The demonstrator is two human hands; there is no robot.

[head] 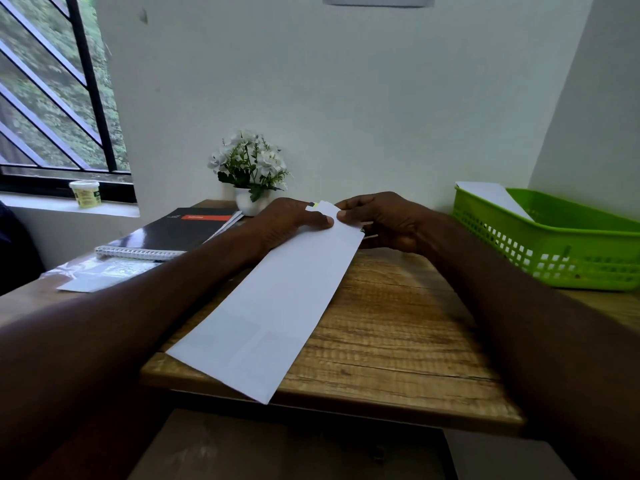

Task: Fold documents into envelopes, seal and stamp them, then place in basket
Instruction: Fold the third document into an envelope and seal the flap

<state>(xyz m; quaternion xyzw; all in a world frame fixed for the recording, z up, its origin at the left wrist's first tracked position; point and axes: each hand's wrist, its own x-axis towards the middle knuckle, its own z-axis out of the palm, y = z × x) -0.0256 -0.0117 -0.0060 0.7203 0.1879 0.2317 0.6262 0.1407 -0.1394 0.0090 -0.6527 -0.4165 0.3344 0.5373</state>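
Long white envelope (pixel 277 299), light, thin and easily creased, lies diagonally from the wooden surface's (pixel 398 323) near edge toward its far edge. Both grips pinch its far end: left hand (pixel 287 220) and right hand (pixel 384 220), probably best for controlling the flap. Green basket (pixel 554 244) sits at the right edge; white walls enclose the corner.

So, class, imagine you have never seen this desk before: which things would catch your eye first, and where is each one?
First, the long white envelope lying slantwise across the middle of the wooden table, its far end pinched by the left hand and the right hand. Next, the bright green basket at the right edge, with a white sheet inside. Then the white flowers in a pot against the back wall.
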